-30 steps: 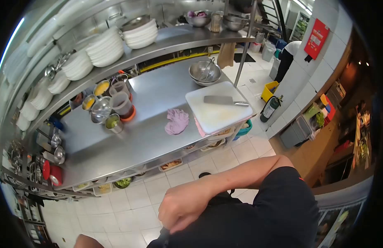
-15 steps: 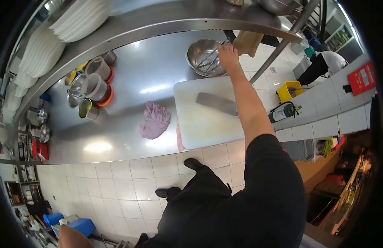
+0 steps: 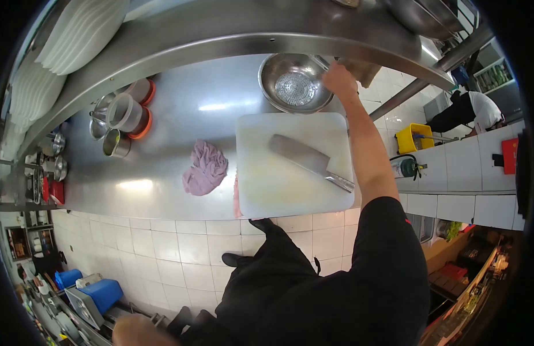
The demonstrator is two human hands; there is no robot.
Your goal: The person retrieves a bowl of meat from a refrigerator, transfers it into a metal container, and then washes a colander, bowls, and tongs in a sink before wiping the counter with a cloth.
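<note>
My right hand (image 3: 339, 79) is closed at the far right rim of a metal bowl with a perforated bottom (image 3: 294, 89). From the fist a shiny metal end (image 3: 320, 61) sticks out; it looks like part of tongs, mostly hidden by my fingers. Below the bowl, a cleaver (image 3: 301, 154) lies flat on a white cutting board (image 3: 261, 190), its handle pointing to the lower right. To the board's left is a crumpled purple cloth (image 3: 206, 167) on the steel counter. My left hand (image 3: 141, 331) is a blur at the bottom edge, fingers not distinguishable.
Plastic tubs (image 3: 126, 112) and a steel cup (image 3: 116, 143) stand on the counter's left. A steel shelf (image 3: 221, 49) carrying stacked white plates (image 3: 85, 34) overhangs the back. A person (image 3: 472, 109) is beyond the right end, near a yellow bucket (image 3: 414, 138).
My right hand has moved from over the bowl to its right rim, and the tongs no longer lie across the bowl. The cleaver's handle now shows. The view has shifted slightly.
</note>
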